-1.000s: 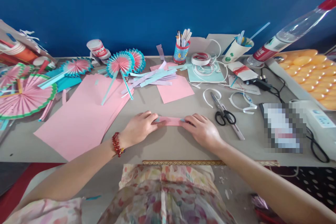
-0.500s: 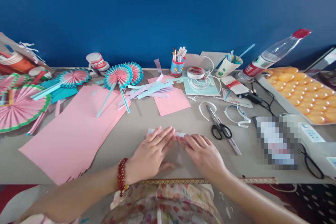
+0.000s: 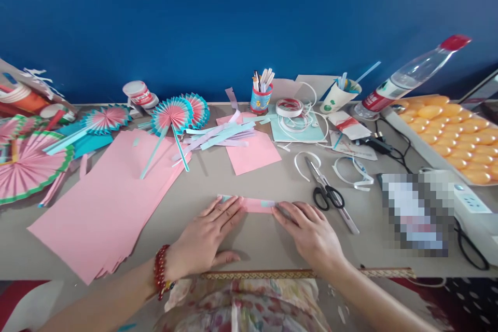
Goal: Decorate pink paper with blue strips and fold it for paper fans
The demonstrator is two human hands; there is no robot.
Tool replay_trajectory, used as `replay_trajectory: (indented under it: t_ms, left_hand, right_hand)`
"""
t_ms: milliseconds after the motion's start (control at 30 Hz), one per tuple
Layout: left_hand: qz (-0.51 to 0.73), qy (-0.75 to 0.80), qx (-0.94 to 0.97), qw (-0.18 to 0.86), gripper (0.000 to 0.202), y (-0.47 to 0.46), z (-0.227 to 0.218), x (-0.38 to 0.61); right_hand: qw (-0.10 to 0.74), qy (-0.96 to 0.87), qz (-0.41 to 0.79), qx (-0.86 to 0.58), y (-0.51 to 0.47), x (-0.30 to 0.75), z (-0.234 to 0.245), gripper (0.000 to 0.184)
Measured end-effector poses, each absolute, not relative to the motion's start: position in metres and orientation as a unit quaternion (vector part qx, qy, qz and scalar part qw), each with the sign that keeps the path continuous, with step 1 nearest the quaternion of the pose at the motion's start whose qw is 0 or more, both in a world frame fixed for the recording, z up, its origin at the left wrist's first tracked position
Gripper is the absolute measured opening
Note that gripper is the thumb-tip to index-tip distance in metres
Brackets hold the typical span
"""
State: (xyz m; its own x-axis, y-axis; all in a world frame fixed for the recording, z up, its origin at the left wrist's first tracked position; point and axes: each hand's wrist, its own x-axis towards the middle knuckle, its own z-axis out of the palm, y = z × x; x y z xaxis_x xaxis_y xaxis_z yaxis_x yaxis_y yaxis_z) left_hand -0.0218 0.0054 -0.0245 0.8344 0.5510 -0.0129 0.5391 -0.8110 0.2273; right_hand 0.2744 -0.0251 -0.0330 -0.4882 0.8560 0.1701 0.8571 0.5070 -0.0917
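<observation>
A narrow folded strip of pink paper [image 3: 254, 205] with pale blue patches lies on the grey table in front of me. My left hand [image 3: 208, 231] rests flat over its left part, fingers stretched out and thumb apart. At the strip's right end my right hand [image 3: 311, 225] has its fingers bent, with the tips closed on the paper; its thumb is partly hidden. Black-handled scissors [image 3: 329, 198] and a grey-white utility knife [image 3: 348, 220] lie just right of that hand.
Pink sheets [image 3: 105, 192] are stacked at left, near pleated paper fans [image 3: 171, 114]. Behind the strip lie cut paper strips [image 3: 221, 134] and a pink square [image 3: 252, 153]. A pen cup [image 3: 261, 99], tape roll [image 3: 289, 108], paper cup [image 3: 338, 96] and tilted bottle [image 3: 400, 83] stand farther back.
My left hand has slid left and flattened, uncovering the strip's middle. The right hand has shifted slightly right along the strip.
</observation>
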Motion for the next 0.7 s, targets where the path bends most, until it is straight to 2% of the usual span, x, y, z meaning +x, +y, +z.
replay_trajectory:
  t_ms: [200, 333, 400, 567, 700]
  left_hand:
    - [0.044, 0.282, 0.953, 0.101, 0.073, 0.005, -0.029, -0.024]
    - [0.061, 0.284, 0.949, 0.125, 0.066, 0.005, -0.029, -0.026]
    - [0.108, 0.314, 0.93, 0.155, 0.057, 0.007, -0.029, -0.028]
    - [0.326, 0.496, 0.746, 0.302, 0.038, 0.016, -0.029, -0.04]
    - [0.375, 0.499, 0.631, 0.461, 0.048, 0.019, -0.023, -0.044]
  right_hand:
    - [0.181, -0.846, 0.081, -0.495, -0.014, 0.264, -0.026, 0.032]
    - [0.177, -0.855, 0.038, -0.486, -0.011, 0.25, -0.025, 0.026]
    - [0.173, -0.86, 0.026, -0.479, -0.009, 0.244, -0.026, 0.022]
    - [0.248, -0.854, 0.011, -0.458, -0.008, 0.242, -0.03, 0.024]
    - [0.311, -0.841, -0.036, -0.44, -0.01, 0.243, -0.026, 0.021]
